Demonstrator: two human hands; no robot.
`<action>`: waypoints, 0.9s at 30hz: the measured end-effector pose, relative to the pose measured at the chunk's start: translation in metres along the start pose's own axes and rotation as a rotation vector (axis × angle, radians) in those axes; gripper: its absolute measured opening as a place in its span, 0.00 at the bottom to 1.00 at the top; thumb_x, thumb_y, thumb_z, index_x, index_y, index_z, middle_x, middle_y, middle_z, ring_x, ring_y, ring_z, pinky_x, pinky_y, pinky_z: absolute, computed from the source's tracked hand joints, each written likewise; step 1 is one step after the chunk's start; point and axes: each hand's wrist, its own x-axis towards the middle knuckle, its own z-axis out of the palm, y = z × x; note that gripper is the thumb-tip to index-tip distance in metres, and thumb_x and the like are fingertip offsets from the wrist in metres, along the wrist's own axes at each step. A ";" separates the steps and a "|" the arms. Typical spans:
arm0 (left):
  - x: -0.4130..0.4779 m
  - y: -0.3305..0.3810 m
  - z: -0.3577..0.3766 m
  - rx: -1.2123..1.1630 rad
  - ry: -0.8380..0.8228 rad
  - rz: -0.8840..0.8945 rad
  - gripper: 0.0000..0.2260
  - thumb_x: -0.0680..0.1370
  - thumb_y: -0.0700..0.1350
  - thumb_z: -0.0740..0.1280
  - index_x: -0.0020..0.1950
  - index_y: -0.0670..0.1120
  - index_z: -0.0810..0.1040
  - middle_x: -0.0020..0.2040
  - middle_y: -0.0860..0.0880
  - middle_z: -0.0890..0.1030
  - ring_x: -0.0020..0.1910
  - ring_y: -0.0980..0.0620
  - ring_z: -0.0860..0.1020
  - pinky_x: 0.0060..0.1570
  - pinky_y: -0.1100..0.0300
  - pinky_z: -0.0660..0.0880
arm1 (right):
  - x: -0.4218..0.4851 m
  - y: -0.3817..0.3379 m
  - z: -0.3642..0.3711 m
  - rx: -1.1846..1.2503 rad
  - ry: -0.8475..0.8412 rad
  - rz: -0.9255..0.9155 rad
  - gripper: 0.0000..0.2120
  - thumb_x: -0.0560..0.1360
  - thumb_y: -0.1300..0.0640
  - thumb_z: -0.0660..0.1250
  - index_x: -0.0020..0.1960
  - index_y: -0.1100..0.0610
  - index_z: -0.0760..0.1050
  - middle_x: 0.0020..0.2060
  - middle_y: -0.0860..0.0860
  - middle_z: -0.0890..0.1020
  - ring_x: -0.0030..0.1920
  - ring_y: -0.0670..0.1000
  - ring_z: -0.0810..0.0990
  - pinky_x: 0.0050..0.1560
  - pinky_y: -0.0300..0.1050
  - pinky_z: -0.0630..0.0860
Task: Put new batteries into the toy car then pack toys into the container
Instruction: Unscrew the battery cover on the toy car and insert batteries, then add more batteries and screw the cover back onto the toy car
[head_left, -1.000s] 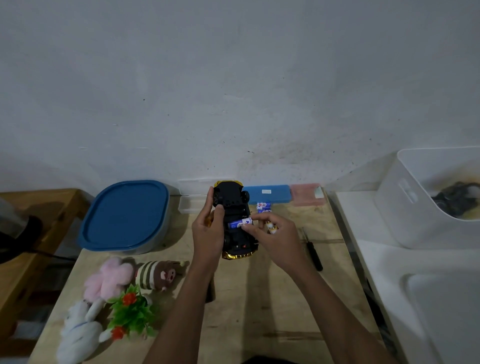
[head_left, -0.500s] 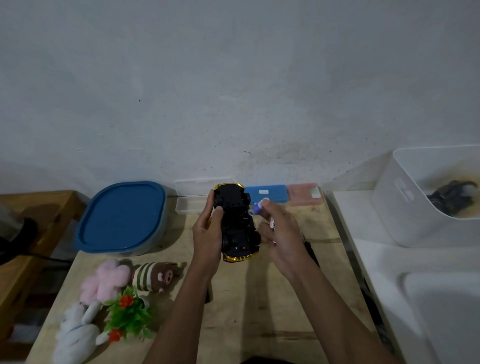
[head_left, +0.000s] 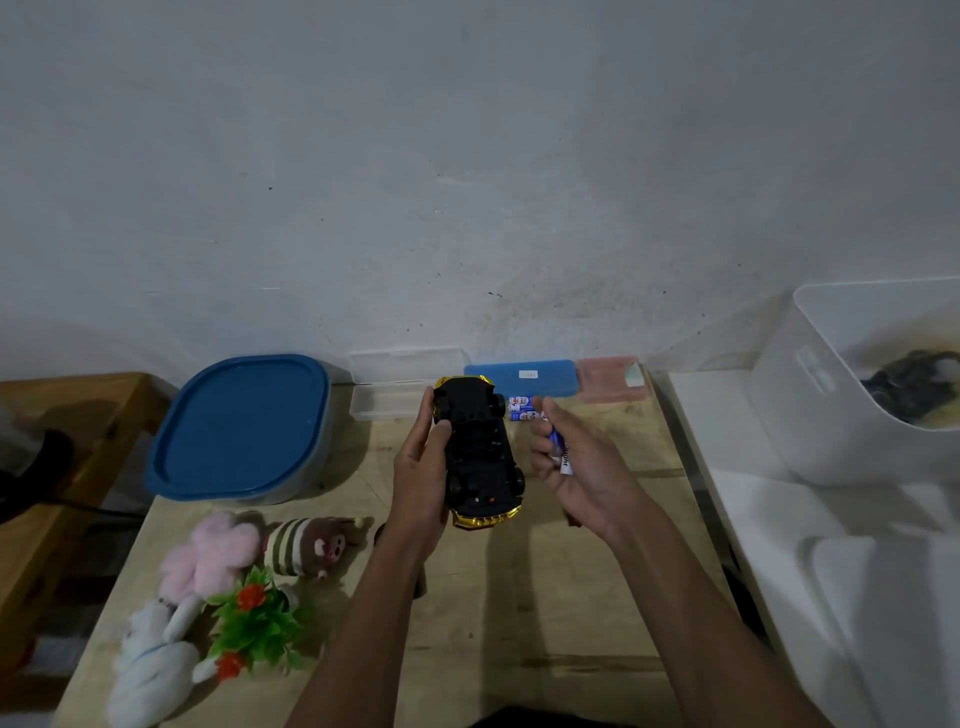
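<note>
My left fingers (head_left: 427, 410) wrap the toy car (head_left: 480, 457), held upside down just above the worktop (head_left: 519, 597). It shows a black underside, black wheels and a shiny gold body peeking out at both ends. My left hand (head_left: 418, 483) cups its left flank, thumb on the chassis. Just beside it, my right hand (head_left: 587, 473) is turned palm-in, fingers loosely curled round a blue-and-white battery (head_left: 560, 451). More batteries (head_left: 522, 409) lie on the worktop beyond.

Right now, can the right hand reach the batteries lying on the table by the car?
Probably yes. The spare batteries lie beside the toy car, just past the right hand, with nothing between. But that hand holds a battery, so picking up another could be fiddly.
</note>
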 end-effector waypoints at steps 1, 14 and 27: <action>0.000 -0.002 0.000 0.001 -0.012 -0.023 0.22 0.83 0.41 0.58 0.74 0.59 0.70 0.57 0.46 0.84 0.50 0.45 0.84 0.46 0.51 0.81 | 0.001 -0.001 -0.003 0.015 -0.004 0.000 0.10 0.80 0.56 0.63 0.57 0.60 0.76 0.32 0.49 0.75 0.29 0.43 0.73 0.27 0.35 0.70; 0.016 -0.080 0.009 0.293 -0.048 -0.269 0.17 0.85 0.46 0.55 0.74 0.53 0.66 0.63 0.46 0.78 0.60 0.47 0.78 0.58 0.48 0.78 | 0.003 -0.007 -0.056 -0.514 0.295 0.079 0.17 0.77 0.41 0.65 0.44 0.56 0.74 0.27 0.48 0.69 0.25 0.45 0.61 0.27 0.39 0.55; 0.028 -0.099 0.020 0.423 -0.053 -0.117 0.14 0.86 0.44 0.52 0.70 0.54 0.69 0.60 0.50 0.77 0.56 0.55 0.76 0.47 0.64 0.74 | 0.024 -0.005 -0.091 -0.701 0.393 0.040 0.10 0.78 0.53 0.68 0.56 0.57 0.78 0.28 0.50 0.71 0.25 0.46 0.66 0.26 0.41 0.66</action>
